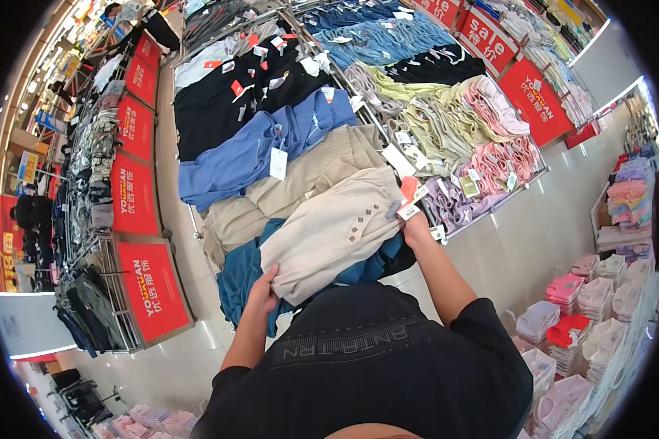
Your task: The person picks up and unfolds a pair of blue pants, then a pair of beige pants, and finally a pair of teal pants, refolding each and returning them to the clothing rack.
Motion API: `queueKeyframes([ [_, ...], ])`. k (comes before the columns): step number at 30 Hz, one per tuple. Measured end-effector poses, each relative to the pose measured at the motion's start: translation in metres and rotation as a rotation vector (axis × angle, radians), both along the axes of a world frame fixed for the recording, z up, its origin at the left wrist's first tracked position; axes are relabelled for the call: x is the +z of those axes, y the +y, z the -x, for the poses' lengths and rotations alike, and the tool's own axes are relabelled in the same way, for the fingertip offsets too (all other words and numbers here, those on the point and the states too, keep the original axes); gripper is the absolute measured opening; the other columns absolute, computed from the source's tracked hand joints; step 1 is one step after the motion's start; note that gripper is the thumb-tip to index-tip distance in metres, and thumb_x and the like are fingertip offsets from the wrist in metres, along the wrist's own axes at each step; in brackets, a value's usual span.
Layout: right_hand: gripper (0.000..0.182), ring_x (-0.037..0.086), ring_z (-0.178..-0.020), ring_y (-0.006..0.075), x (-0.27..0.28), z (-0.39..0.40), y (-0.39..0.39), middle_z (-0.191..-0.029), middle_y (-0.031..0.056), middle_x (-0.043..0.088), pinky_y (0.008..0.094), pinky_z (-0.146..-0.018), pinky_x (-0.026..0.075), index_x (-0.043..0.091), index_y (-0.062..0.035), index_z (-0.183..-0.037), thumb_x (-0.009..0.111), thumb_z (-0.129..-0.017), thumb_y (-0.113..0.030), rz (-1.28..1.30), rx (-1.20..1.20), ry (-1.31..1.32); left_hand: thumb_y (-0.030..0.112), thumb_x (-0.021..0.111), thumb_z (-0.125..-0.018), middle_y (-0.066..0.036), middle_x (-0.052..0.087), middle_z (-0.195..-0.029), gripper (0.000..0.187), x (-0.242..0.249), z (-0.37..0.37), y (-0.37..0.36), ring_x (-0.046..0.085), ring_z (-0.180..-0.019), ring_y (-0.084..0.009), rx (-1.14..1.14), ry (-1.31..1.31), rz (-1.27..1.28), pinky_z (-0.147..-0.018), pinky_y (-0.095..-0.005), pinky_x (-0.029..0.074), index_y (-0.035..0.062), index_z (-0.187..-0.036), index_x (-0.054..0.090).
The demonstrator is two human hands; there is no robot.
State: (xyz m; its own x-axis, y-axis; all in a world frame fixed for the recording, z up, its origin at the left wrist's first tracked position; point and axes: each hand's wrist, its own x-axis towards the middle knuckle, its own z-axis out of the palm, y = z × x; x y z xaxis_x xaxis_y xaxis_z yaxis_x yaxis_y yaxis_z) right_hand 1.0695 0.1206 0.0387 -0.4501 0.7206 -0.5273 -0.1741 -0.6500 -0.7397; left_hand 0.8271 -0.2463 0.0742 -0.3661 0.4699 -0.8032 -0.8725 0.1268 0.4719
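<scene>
A folded cream garment (329, 227), with a row of small dark diamond shapes, lies across the front of the display in the head view. My left hand (264, 289) is closed on its lower left edge, the fingers partly hidden under the cloth. My right hand (417, 228) grips its right end, next to the white paper tags (410, 211) and an orange-red tag. Under the garment are teal clothes (243, 267). Just behind it are folded khaki trousers (307, 172) with a gathered waist.
Further back lie blue clothes (227, 167), black clothes (205, 110) and jeans (373, 36). Green and pink clothes (483, 110) fill the right section. Red sign boards (150, 289) stand along the left rack. Stacks of folded clothes (564, 329) are at lower right.
</scene>
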Motion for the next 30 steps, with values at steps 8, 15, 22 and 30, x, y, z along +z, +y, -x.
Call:
queueKeyframes([
  [8, 0.031, 0.066, -0.1, 0.0158, 0.042, 0.019, -0.003, -0.111, 0.0052, 0.07, 0.0313, -0.088, 0.053, 0.065, -0.0036, -0.123, 0.065, -0.1, -0.025, -0.207, -0.084, -0.078, 0.035, 0.067, -0.099, -0.014, 0.06, -0.141, 0.06, -0.007, 0.025, 0.025, 0.062, -0.123, -0.0318, -0.05, -0.062, -0.108, -0.11, -0.0487, 0.047, 0.0027, -0.146, 0.048],
  [15, 0.028, 0.065, -0.104, 0.017, 0.081, 0.019, -0.006, -0.117, 0.0077, 0.069, 0.0324, -0.094, 0.051, 0.063, -0.0008, -0.125, 0.061, -0.101, -0.016, -0.39, -0.158, 0.164, 0.022, 0.066, -0.1, -0.017, 0.065, -0.129, 0.048, 0.062, 0.025, 0.013, 0.067, -0.114, -0.0307, 0.085, 0.36, -0.262, -0.098, -0.0451, 0.056, -0.0004, -0.139, 0.05],
  [22, 0.033, 0.064, -0.115, 0.0212, 0.104, 0.044, -0.056, -0.127, 0.0084, 0.067, 0.0362, -0.101, 0.051, 0.059, -0.003, -0.131, 0.062, -0.1, -0.014, -0.206, -0.071, 0.347, 0.023, 0.067, -0.099, -0.018, 0.065, -0.13, 0.052, 0.093, 0.027, -0.06, 0.068, -0.112, -0.0293, 0.214, 0.369, -0.289, -0.095, -0.0433, 0.057, -0.0032, -0.14, 0.05],
  [30, 0.036, 0.061, -0.121, 0.0232, 0.087, 0.093, -0.129, -0.131, 0.0084, 0.064, 0.0376, -0.106, 0.048, 0.058, -0.003, -0.134, 0.058, -0.103, -0.021, -0.136, 0.124, 0.313, 0.037, 0.064, -0.099, -0.022, 0.062, -0.133, 0.063, 0.104, 0.006, -0.155, 0.066, -0.116, -0.0322, 0.366, 0.329, -0.264, -0.102, -0.0449, 0.054, -0.0064, -0.141, 0.047],
])
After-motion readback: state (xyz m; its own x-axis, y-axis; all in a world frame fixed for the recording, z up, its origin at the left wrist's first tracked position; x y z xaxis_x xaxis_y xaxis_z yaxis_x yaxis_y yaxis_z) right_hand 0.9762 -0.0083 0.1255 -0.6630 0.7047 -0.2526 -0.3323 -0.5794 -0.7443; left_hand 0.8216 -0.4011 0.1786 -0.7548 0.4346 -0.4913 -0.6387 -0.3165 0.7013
